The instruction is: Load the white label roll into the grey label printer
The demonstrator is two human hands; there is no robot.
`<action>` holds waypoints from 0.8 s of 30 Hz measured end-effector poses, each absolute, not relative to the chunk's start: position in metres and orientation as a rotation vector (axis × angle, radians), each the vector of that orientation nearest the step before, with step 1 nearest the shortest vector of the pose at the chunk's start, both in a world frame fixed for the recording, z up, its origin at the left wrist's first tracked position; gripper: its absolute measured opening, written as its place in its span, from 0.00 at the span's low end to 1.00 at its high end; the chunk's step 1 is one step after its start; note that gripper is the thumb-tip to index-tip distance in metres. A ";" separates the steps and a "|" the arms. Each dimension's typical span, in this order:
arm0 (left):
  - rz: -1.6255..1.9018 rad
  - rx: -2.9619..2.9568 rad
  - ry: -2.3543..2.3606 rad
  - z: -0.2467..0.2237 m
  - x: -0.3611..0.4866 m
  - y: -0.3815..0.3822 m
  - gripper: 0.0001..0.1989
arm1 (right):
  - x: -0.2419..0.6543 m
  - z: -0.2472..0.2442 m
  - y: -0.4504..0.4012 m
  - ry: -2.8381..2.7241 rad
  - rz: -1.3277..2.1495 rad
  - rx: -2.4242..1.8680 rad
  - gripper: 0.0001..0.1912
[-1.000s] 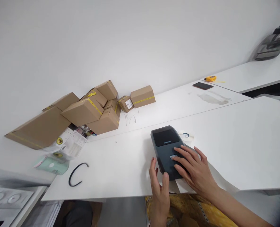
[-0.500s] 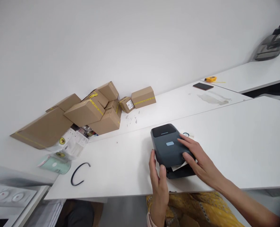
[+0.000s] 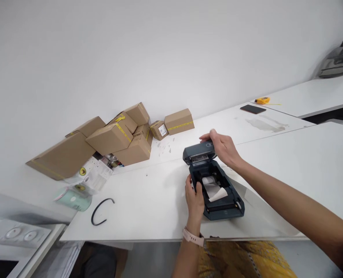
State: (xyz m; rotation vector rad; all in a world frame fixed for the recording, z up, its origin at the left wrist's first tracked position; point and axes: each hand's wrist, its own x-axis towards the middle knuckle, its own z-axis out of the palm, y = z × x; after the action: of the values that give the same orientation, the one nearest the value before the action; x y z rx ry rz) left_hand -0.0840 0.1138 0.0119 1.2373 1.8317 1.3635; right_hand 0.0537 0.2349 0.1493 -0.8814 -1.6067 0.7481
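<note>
A dark blue-grey label printer (image 3: 223,212) stands near the front edge of the white table, its lid (image 3: 197,150) swung up and back. Inside the body lies white paper (image 3: 213,189) with a loose curled end. My left hand (image 3: 195,202), with a pink wristband below it, grips the left side wall, thumb over the rim. My right hand (image 3: 222,146) is closed over the raised lid's right end; some of its fingers are hidden behind the lid.
Cardboard boxes (image 3: 110,139) are piled against the wall at left. Near them lie a mint-green pouch (image 3: 74,199) and a black headband-like band (image 3: 97,212). A phone (image 3: 252,109) and a yellow tape measure (image 3: 262,100) lie at the back right.
The printer lid has gone from nearly closed to raised, showing the paper inside. My right hand has moved up and away with the lid; my left hand stays at the left side.
</note>
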 end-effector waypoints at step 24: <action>0.963 1.506 2.074 0.026 -0.089 0.152 0.34 | 0.057 0.069 0.241 -2.718 0.020 -0.706 0.14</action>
State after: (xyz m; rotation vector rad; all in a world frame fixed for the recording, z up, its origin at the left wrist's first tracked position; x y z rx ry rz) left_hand -0.0887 0.1522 0.0265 1.5058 2.0739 0.9630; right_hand 0.0565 0.2406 0.0690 -0.7055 -2.7184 0.0196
